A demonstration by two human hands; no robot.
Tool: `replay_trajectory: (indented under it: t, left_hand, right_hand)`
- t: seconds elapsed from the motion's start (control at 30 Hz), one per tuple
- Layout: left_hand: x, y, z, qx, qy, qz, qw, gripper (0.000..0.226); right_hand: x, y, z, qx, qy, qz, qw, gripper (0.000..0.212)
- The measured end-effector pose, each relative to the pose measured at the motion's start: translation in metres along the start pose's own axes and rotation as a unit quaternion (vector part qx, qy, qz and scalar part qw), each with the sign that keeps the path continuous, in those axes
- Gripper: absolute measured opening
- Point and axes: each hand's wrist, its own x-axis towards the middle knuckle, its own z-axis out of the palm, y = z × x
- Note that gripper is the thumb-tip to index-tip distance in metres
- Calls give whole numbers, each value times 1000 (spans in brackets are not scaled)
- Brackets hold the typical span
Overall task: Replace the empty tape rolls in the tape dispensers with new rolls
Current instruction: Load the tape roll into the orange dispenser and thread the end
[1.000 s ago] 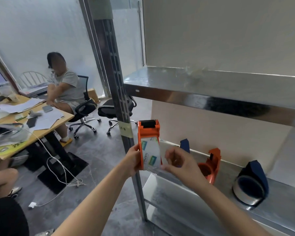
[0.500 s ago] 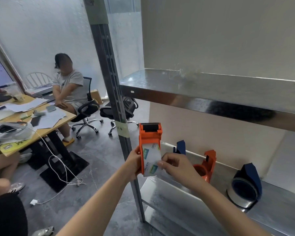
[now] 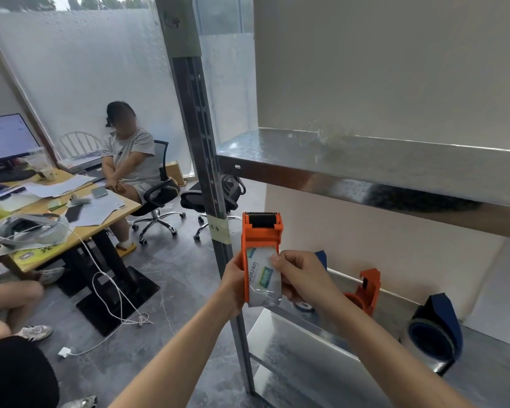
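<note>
Holding wrapped tape roll [image 3: 264,279], orange dispenser [image 3: 261,232] in left grip [image 3: 233,285]; right grip [image 3: 304,278] pinching roll.

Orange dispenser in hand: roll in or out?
In: the white-labelled roll sits inside the orange dispenser, which the left hand holds; the right hand grips the roll. Hub seating hidden.

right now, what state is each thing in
held dispenser: upright, cutter end up, off the shelf, roll loaded
roll: in the held dispenser, printed wrap on
left hand: grips the held dispenser's side
right hand: pinches the roll's edge
second orange dispenser: stands on the lower shelf, untouched
blue dispenser: rests on the lower shelf, untouched
</note>
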Motion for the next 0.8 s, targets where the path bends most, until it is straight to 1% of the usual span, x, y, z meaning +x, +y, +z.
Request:
replay_trajectory:
  t: [0.03, 0.1, 0.13, 0.17, 0.23, 0.3, 0.37, 0.43, 0.5, 0.6, 0.63, 0.7, 0.73, 0.8]
  left_hand:
    - [-3, 0, 2, -3, -5, 1, 1000, 15]
    - [-6, -2, 2, -16, -12, -6, 1000, 48]
    - [-7, -3, 4, -31, -20, -15, 999, 57]
    - [-7, -4, 5, -37, -23, -23, 999, 58]
    - [-7, -4, 7, -17, -12, -26, 999, 40]
    - [-4, -5, 7, 23, -2, -16, 1000, 25]
    - [-1, -2, 4, 57, 14, 0, 998, 20]
    - [1, -1, 1, 59, 24, 3, 998, 24]
    - [2, 0, 0, 49, 31, -3, 998, 27]
    - [-2, 2, 2, 31, 24, -14, 999, 20]
    - [-3, 3, 3, 13, 13, -18, 1000, 22]
    - [-1, 1, 4, -11, 3, -35, 999, 39]
    - [0, 0, 4, -18, 7, -36, 999, 42]
    - [-2, 0, 4, -17, 22, -26, 999, 37]
  right_hand:
    - [2, -1, 0, 10, 0, 19, 1000, 42]
    - [7, -4, -1, 34, -4, 65, 997, 42]
    - [9, -5, -2, 49, -7, 89, 995, 40]
    - [11, -5, -2, 71, -12, 111, 991, 34]
    - [13, -4, -4, 115, -21, 140, 983, 26]
    - [14, 1, -6, 118, -22, 140, 983, 36]
    - [14, 5, -7, 98, -35, 136, 985, 45]
    - [13, 7, -9, 87, -65, 129, 986, 46]
    - [12, 8, -10, 70, -88, 113, 987, 43]
    - [12, 5, -8, 68, -83, 100, 989, 42]
    - [13, 3, -7, 79, -78, 100, 989, 39]
    - [17, -2, -6, 119, -61, 125, 983, 34]
    - [19, -4, -6, 139, -55, 147, 978, 32]
    - [21, -6, -7, 165, -55, 177, 969, 28]
